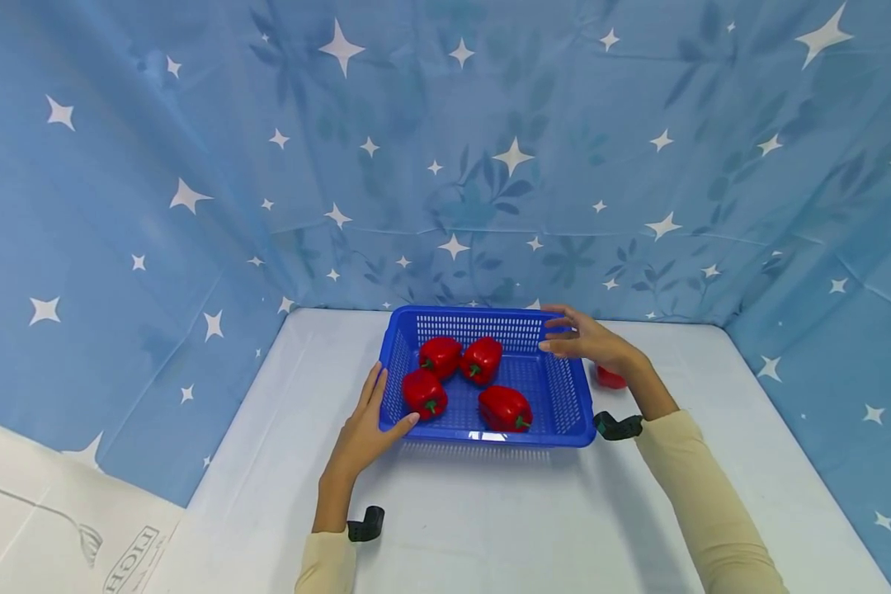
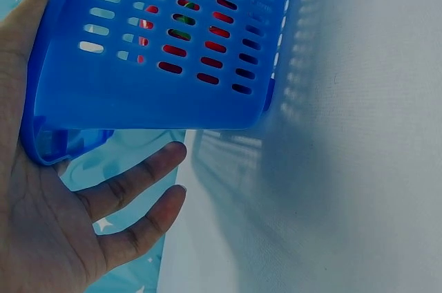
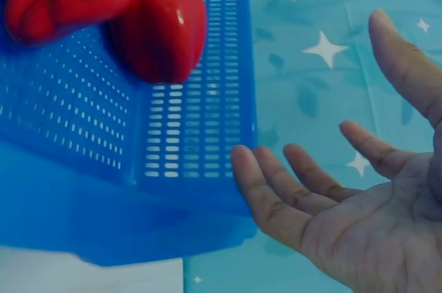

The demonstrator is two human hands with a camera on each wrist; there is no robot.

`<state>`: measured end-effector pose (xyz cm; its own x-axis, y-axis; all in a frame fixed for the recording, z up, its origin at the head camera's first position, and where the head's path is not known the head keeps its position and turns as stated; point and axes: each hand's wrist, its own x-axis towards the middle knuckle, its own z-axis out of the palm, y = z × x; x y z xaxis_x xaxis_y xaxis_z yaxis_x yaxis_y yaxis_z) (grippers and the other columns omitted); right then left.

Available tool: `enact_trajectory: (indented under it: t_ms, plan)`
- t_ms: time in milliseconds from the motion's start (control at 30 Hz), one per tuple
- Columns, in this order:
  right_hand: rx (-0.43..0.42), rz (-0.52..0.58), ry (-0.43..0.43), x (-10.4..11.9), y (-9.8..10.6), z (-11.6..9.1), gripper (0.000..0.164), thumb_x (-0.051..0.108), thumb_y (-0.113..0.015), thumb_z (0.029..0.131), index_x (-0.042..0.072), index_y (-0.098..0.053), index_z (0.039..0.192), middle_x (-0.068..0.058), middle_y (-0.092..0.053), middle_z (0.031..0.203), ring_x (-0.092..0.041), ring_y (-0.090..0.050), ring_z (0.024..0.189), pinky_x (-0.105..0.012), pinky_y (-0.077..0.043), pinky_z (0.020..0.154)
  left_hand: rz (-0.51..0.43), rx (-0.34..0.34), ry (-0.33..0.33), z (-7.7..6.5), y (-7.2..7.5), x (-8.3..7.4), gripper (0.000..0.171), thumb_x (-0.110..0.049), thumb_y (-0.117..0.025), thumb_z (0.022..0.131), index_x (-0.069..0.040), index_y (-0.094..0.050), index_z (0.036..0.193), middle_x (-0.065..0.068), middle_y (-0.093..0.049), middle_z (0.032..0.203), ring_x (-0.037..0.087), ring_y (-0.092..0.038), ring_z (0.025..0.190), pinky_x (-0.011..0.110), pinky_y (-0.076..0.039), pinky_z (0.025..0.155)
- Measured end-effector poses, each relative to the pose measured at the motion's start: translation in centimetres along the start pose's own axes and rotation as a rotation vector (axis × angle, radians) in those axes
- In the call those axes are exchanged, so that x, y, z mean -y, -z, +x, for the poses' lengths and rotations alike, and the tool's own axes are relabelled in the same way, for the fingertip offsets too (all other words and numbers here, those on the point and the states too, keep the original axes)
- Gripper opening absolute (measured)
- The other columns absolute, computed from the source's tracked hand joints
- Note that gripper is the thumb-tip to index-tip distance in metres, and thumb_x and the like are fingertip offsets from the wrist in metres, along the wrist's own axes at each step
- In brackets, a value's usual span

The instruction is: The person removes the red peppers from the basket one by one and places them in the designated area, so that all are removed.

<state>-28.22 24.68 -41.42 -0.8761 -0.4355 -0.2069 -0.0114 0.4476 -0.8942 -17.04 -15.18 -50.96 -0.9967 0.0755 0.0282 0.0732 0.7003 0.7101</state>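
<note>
**Bracketing the blue basket**

Resting flat against the near-left corner of the blue plastic basket (image 1: pixel 490 375), the left hand (image 1: pixel 364 433) keeps its fingers straight. Right hand (image 1: pixel 586 340) hovers spread at the far-right rim, apparently not touching. Four red bell peppers (image 1: pixel 505 407) lie inside; a fifth pepper (image 1: pixel 610 378) sits outside, under the right wrist.
</note>
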Motion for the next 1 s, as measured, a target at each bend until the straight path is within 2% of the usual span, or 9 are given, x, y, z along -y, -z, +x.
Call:
enact_trajectory:
  t_ms: [233,367,667,867,1000]
  plan:
    - [0.132,-0.004,-0.094,0.0,-1.1,1.1,0.085,0.031,-0.073,0.088,0.01,-0.023,0.153,-0.029,-0.025,0.155,-0.049,-0.041,0.135,-0.062,-0.04,0.105,-0.008,-0.001,0.0,0.0,0.0,-0.1,0.102,-0.074,-0.057,0.08,-0.032,-0.007,0.158,-0.016,0.003,0.165,0.035,-0.021,0.15,0.065,-0.038,0.104]
    - [0.189,-0.023,-0.133,-0.1,-1.8,1.6,0.083,0.031,-0.075,0.086,0.01,-0.029,0.152,-0.028,-0.027,0.155,-0.049,-0.039,0.136,-0.062,-0.042,0.103,-0.005,-0.007,-0.003,0.1,0.0,0.0,0.102,-0.074,-0.058,0.08,-0.031,-0.008,0.158,-0.014,0.001,0.165,0.035,-0.022,0.15,0.065,-0.039,0.104]
    - [0.31,-0.054,-0.21,-0.3,-3.6,3.0,0.078,0.027,-0.078,0.082,0.009,-0.039,0.147,-0.025,-0.036,0.15,-0.043,-0.048,0.13,-0.059,-0.05,0.096,-0.01,0.003,-0.001,0.2,0.0,0.0,0.101,-0.073,-0.058,0.081,-0.031,-0.007,0.158,-0.014,0.002,0.165,0.035,-0.021,0.15,0.066,-0.035,0.106]
    - [0.354,-0.08,-0.289,-0.2,-4.6,3.6,0.075,0.023,-0.079,0.081,0.011,-0.042,0.145,-0.023,-0.038,0.148,-0.039,-0.05,0.128,-0.055,-0.053,0.093,-0.01,-0.006,-0.007,-0.1,0.0,-0.2,0.101,-0.07,-0.059,0.082,-0.028,-0.008,0.158,-0.011,0.002,0.166,0.038,-0.022,0.149,0.067,-0.037,0.104]
    - [0.379,-0.107,-0.308,-0.1,-5.0,3.8,0.076,0.022,-0.08,0.08,0.011,-0.042,0.145,-0.024,-0.038,0.148,-0.038,-0.051,0.126,-0.054,-0.055,0.09,-0.01,-0.008,-0.01,-0.1,0.0,-0.2,0.101,-0.07,-0.059,0.082,-0.028,-0.009,0.158,-0.011,0.002,0.166,0.038,-0.022,0.149,0.067,-0.037,0.104]
